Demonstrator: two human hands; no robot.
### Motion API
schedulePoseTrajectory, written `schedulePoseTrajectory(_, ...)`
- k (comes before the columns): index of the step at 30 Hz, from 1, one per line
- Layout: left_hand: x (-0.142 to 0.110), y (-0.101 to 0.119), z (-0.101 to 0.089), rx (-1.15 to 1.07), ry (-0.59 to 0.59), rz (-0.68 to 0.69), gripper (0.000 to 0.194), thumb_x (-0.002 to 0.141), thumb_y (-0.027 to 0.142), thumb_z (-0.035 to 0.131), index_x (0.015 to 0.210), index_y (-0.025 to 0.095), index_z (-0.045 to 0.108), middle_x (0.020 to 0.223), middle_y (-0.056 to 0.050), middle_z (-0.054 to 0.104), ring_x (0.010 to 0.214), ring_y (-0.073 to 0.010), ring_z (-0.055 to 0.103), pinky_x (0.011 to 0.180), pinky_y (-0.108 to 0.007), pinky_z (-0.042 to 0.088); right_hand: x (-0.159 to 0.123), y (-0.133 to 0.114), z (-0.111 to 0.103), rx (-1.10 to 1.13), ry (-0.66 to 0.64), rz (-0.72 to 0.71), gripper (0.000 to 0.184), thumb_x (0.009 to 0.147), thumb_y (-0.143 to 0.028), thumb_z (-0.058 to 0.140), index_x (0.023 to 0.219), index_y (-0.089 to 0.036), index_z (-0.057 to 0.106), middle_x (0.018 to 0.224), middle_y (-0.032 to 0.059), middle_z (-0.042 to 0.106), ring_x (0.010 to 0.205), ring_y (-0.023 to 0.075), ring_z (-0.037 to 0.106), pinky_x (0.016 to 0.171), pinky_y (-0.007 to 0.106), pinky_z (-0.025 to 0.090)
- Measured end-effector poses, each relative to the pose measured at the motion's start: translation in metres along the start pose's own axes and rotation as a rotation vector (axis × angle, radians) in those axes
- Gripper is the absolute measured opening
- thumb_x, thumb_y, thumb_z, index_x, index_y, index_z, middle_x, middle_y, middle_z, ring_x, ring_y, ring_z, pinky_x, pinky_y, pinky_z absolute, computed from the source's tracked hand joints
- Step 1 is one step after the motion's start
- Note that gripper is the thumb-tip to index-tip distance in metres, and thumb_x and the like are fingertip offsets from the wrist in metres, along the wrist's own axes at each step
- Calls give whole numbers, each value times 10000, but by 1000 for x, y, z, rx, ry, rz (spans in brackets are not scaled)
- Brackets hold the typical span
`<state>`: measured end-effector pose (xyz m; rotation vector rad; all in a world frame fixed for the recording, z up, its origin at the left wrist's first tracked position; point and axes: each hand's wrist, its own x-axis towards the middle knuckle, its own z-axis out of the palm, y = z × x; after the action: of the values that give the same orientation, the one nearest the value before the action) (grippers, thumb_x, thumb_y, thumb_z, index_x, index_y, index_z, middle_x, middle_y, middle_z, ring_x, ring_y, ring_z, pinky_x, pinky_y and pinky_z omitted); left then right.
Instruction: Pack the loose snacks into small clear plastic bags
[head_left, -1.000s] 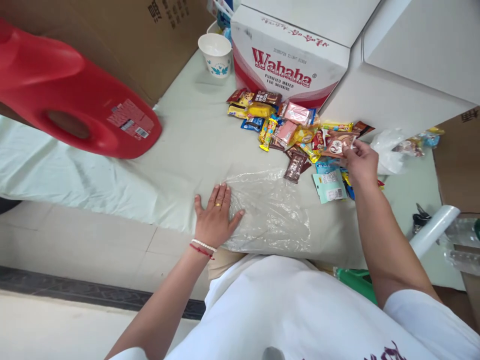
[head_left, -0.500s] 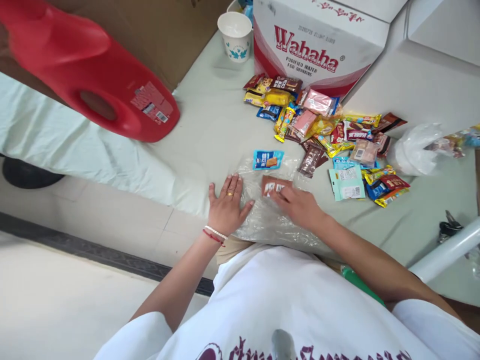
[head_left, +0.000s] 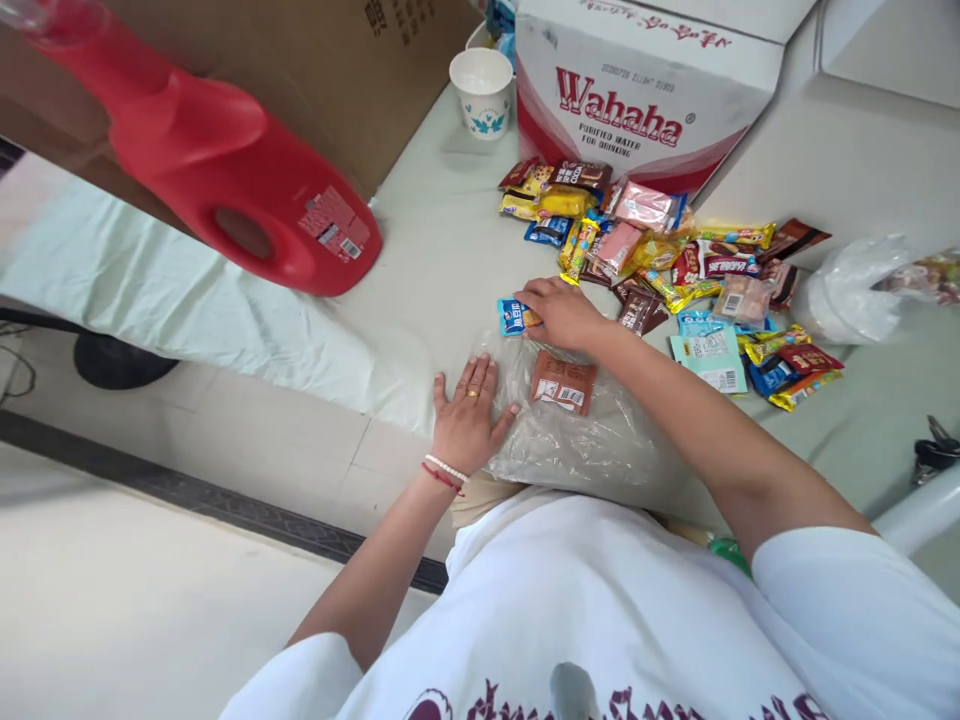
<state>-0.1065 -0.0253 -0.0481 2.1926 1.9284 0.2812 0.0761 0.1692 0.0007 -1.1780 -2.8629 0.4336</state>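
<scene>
My left hand [head_left: 466,415] lies flat with spread fingers on the left edge of a clear plastic bag [head_left: 592,445]. Under the far edge of that bag's middle, a brown snack packet [head_left: 562,382] with a white label rests on or inside the plastic; I cannot tell which. Farther up, the curled fingers of my right hand [head_left: 562,315] close over the right end of a small blue snack packet [head_left: 512,317]. Part of this packet is covered by the fingers. Beyond my right hand spreads a pile of wrapped snacks [head_left: 641,252], with brown, yellow, pink and red wrappers.
A red detergent jug [head_left: 262,190] stands at the left against a brown cardboard box [head_left: 315,70]. Behind the snacks are a paper cup [head_left: 484,95] and a white water carton [head_left: 622,100]. A knotted white plastic bag [head_left: 851,290] and keys [head_left: 936,452] lie at the right.
My right hand has left the brown packet and moved away from my body to the blue packet. The brown packet now shows fully. My left hand stays flat on the bag.
</scene>
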Motion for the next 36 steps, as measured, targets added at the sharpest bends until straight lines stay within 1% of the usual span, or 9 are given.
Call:
schedulePoseTrajectory(5, -12, -11, 2, -33, 33, 7, 615, 1048, 444, 369, 1617, 211, 350, 1644, -148, 406, 1531, -319, 394, 1280, -642, 70, -6, 22, 10, 17, 3, 141, 363, 968, -205, 525, 1300, -128, 651, 1165, 165, 691, 1080, 308, 601, 892, 386, 452)
schedulePoseTrajectory(11, -15, -11, 6, -8, 251, 20, 562, 996, 356, 535, 1552, 294, 479, 1642, -113, 423, 1581, -347, 280, 1286, -642, 28, -6, 12, 15, 145, 79, 366, 513, 935, -491, 634, 1292, -123, 620, 1195, 172, 678, 1140, 324, 579, 949, 407, 465)
schedulePoseTrajectory(14, -10, -10, 2, -9, 150, 195, 539, 1007, 227, 479, 1524, 378, 497, 1574, -44, 530, 1541, -290, 382, 1287, -632, -43, 19, -12, 14, 118, 5, 476, 590, 792, -431, 803, 1270, -129, 632, 1268, 204, 647, 1185, 358, 565, 956, 429, 476)
schedulePoseTrajectory(17, -3, -11, -1, -44, 48, 218, 531, 1024, 212, 413, 1540, 317, 480, 1550, -71, 556, 1483, -268, 473, 1292, -626, 23, 28, -15, 9, 285, 5, 512, 318, 850, -315, 727, 1112, -138, 692, 1105, 140, 705, 1016, 280, 634, 890, 367, 499)
schedulePoseTrajectory(22, -2, -17, -3, -117, 31, 157, 537, 1040, 269, 386, 1576, 259, 425, 1554, -112, 548, 1483, -261, 474, 1287, -599, 130, -41, 46, -19, 621, 328, 417, 321, 954, -437, 580, 1068, -161, 699, 942, 60, 710, 869, 227, 644, 800, 355, 533)
schedulePoseTrajectory(26, -2, -17, -5, -165, 14, 134, 518, 1049, 332, 388, 1555, 248, 453, 1531, -116, 572, 1463, -261, 500, 1281, -581, 163, -110, 75, -44, 306, 372, 590, 447, 877, -506, 697, 1135, -141, 704, 1042, 147, 689, 992, 332, 631, 883, 497, 520)
schedulePoseTrajectory(29, 0, -15, -6, -137, 6, 135, 488, 1046, 344, 398, 1515, 266, 507, 1558, -105, 543, 1477, -274, 482, 1280, -591, 149, -125, 39, -34, 58, 438, 430, 569, 917, -486, 668, 1382, -166, 600, 1321, 198, 607, 1233, 390, 521, 1039, 575, 424)
schedulePoseTrajectory(32, 0, -14, -5, -103, 5, 128, 488, 1039, 367, 424, 1508, 269, 515, 1585, -103, 511, 1501, -289, 447, 1278, -600, 151, -117, -14, -4, 96, 176, 122, 579, 924, -433, 684, 1441, -198, 566, 1367, 166, 625, 1280, 379, 469, 1071, 543, 390)
schedulePoseTrajectory(36, -9, -24, -3, -106, 24, 126, 519, 1027, 346, 439, 1537, 258, 478, 1606, -123, 482, 1499, -281, 449, 1267, -571, 231, -109, -48, 20, 123, 75, 118, 476, 948, -319, 651, 1399, -180, 598, 1279, 154, 680, 1237, 367, 460, 1023, 520, 390)
